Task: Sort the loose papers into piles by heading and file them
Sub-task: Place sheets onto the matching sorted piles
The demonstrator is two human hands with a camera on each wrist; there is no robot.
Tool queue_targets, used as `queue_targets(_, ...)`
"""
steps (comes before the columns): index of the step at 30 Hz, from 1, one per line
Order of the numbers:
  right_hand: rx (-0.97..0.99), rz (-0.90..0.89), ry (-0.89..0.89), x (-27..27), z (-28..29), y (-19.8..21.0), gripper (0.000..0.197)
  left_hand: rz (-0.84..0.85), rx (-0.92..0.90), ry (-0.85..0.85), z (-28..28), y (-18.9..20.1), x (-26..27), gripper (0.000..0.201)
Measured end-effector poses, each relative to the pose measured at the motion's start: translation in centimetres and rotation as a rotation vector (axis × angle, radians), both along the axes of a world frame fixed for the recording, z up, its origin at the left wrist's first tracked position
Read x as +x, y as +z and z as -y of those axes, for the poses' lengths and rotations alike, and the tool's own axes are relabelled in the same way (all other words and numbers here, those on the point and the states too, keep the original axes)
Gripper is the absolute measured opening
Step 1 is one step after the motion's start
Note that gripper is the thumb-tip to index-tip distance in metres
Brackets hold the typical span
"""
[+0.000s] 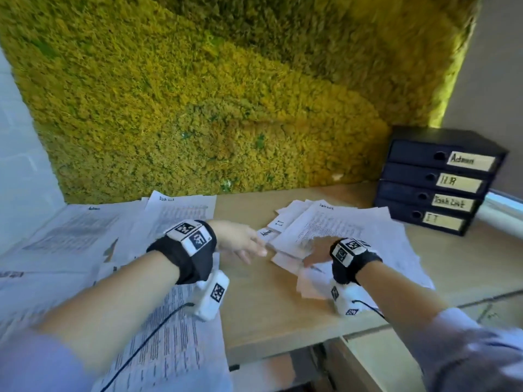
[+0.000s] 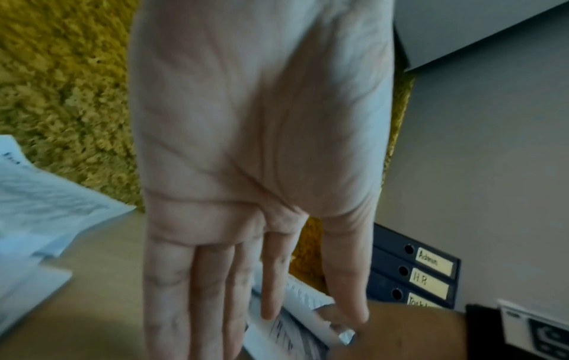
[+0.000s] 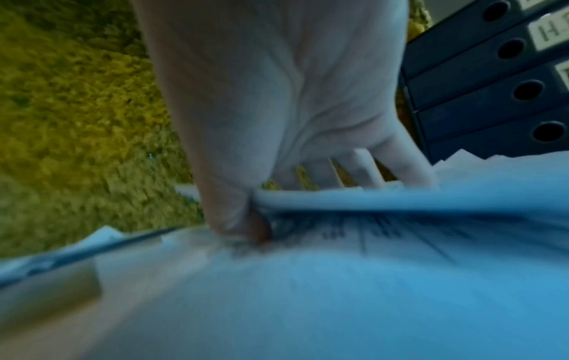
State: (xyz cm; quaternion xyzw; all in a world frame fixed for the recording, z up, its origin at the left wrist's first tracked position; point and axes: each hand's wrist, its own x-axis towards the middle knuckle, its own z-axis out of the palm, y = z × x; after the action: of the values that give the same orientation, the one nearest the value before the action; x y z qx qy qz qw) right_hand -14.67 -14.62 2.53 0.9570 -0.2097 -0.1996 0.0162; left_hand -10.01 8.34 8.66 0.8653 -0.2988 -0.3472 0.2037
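A loose pile of printed papers lies right of centre on the wooden table; headings "Task List", "IT" and "Admin" show on its sheets. My right hand rests on the pile's near left corner. In the right wrist view this right hand pinches a lifted sheet between thumb and fingers. My left hand reaches in from the left with straight fingers. Those left fingers touch the pile's edge. Sorted sheets lie spread at the left.
A dark stack of file boxes labelled Admin, HR, Task List and IT stands at the back right, also seen as file boxes and file boxes. A yellow-green moss wall backs the table. More sheets lie near the front edge.
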Motion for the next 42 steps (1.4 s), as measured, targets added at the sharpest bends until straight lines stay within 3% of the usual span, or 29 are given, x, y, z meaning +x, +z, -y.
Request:
queue_targets(3,0.015,0.118,0.081,0.5,0.9,-1.5,0.044,-0.109,-0.006,0.065,2.4,-3.4,0.1,0.048)
queue_targets(6,0.062,0.11,0.044,0.6,2.2,-0.4,0.034,-0.181,-0.095,0.15,2.4,-4.9,0.5,0.046)
queue_targets(9,0.091,0.265,0.096,0.1,2.3,2.1,0.035,-0.278,-0.338,0.317,1.1,-5.1,1.3,0.058)
queue_targets(12,0.336,0.442,0.227,-0.9,-0.4,3.8,0.032,-0.435,-0.661,0.556,0.0,-4.5,2.7,0.075)
queue_targets(14,0.432,0.388,0.438,-1.7,-3.4,4.0,0.027,-0.453,-0.706,0.656,-0.5,-4.1,3.2,0.066)
queue_targets(16,0.449,0.212,0.616,-2.8,-6.1,3.8,0.037,-0.282,-0.598,0.707,-1.3,-4.5,3.3,0.042)
queue_targets(18,0.525,0.045,0.653,-3.1,-6.9,3.4,0.035,-0.148,-0.544,0.768,-2.4,-6.4,4.7,0.045)
queue_targets(20,0.625,-0.004,0.605,-3.0,-6.2,3.4,0.047,-0.151,-0.604,0.809,-3.8,-8.4,6.1,0.047)
queue_targets(21,0.64,0.062,0.551,-2.9,-5.7,3.5,0.055,-0.181,-0.641,0.836,-4.4,-8.7,6.0,0.049)
queue_targets(24,0.649,0.479,0.207,-1.2,-3.0,2.8,0.074,-0.196,-0.73,0.9,-5.0,-7.9,4.7,0.059)
queue_targets(26,0.694,0.634,-0.03,-0.1,-1.7,1.9,0.077,-0.128,-0.772,0.926,-5.1,-7.6,4.9,0.076)
queue_targets(28,0.914,0.675,-0.123,0.7,-1.4,1.1,0.067,-0.062,-0.793,0.934,-5.2,-7.3,4.8,0.087)
queue_targets(30,1.009,0.747,-0.102,1.2,-1.9,0.9,0.05,-0.025,-0.799,0.936,-5.3,-7.0,4.6,0.075)
queue_targets(33,0.921,0.89,-0.007,1.6,-3.1,1.3,0.023,-0.009,-0.815,0.952,-5.5,-6.6,4.1,0.077)
queue_targets(35,0.933,0.893,0.013,1.9,-3.5,1.5,0.006,0.03,-0.841,0.948,-6.0,-6.2,3.6,0.082)
queue_targets(36,0.963,0.884,0.001,2.1,-3.6,1.7,0.007,0.041,-0.868,0.941,-6.4,-5.9,3.5,0.08)
queue_targets(39,1.05,0.844,-0.057,3.0,-4.4,2.2,0.015,0.073,-0.962,0.957,-8.0,-4.1,3.1,0.047)
queue_targets(42,1.024,0.811,-0.042,3.7,-5.7,2.2,0.019,0.088,-0.912,0.925,-10.4,-2.8,3.2,0.054)
